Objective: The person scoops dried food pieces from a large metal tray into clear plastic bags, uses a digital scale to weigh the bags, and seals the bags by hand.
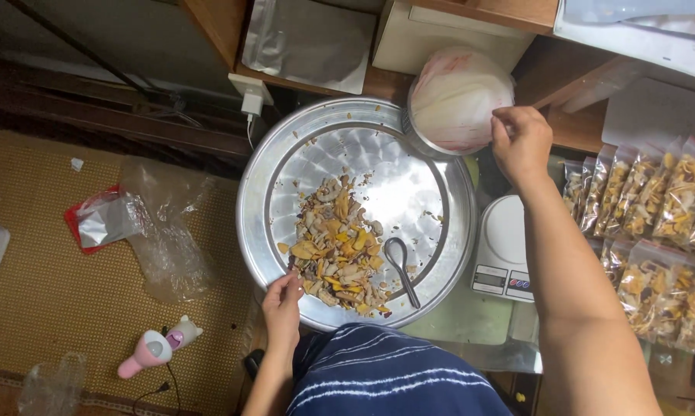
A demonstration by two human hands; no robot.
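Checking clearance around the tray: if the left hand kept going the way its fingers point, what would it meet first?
Probably the pile of mixed dried chips on the round metal tray; the left hand already rests at its near edge.

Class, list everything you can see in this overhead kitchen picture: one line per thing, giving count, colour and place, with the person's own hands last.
round tray: one, silver, centre
mixed dried chips: one heap, yellow and tan, lower left part of the tray
spoon: one, metal, on the tray right of the heap
bowl: one, metal with a whitish plastic liner, on the tray's upper right rim
kitchen scale: one, white, right of the tray
filled snack bags: several, clear, far right
foil pouch: one, silver and red, on the mat at left
small handheld device: one, pink and white, lower left
left hand: on the tray's lower rim
right hand: pinching the bowl's liner edge
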